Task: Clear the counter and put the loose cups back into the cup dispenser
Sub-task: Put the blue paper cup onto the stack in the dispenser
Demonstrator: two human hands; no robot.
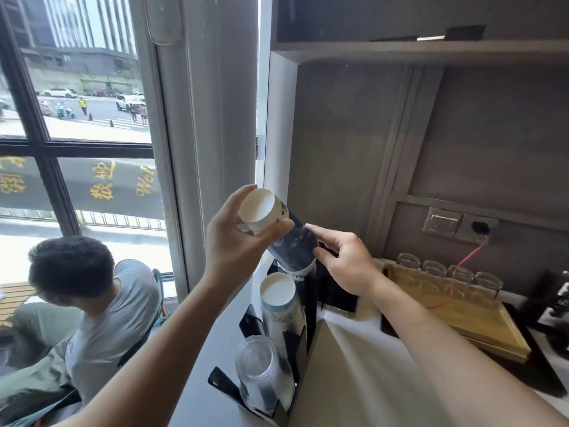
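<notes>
A black cup dispenser [309, 306] stands on the white counter [363, 374] by the window. Its far slot holds a tilted stack of dark paper cups [297, 246]. My left hand [237, 241] grips the white-bottomed top cup [261, 211] of that stack between thumb and fingers. My right hand [345, 261] rests on the stack's right side, fingertips touching the dark wall. The middle slot holds a stack of pale paper cups [281, 303]. The near slot holds clear plastic cups [261, 371].
A wooden tray [480, 328] with several glass jars [462, 274] sits right of the dispenser, and a phone [340, 298] lies beside it. A wall socket [462, 224] is above. A person in a grey shirt [110, 303] sits below at the left, by the window.
</notes>
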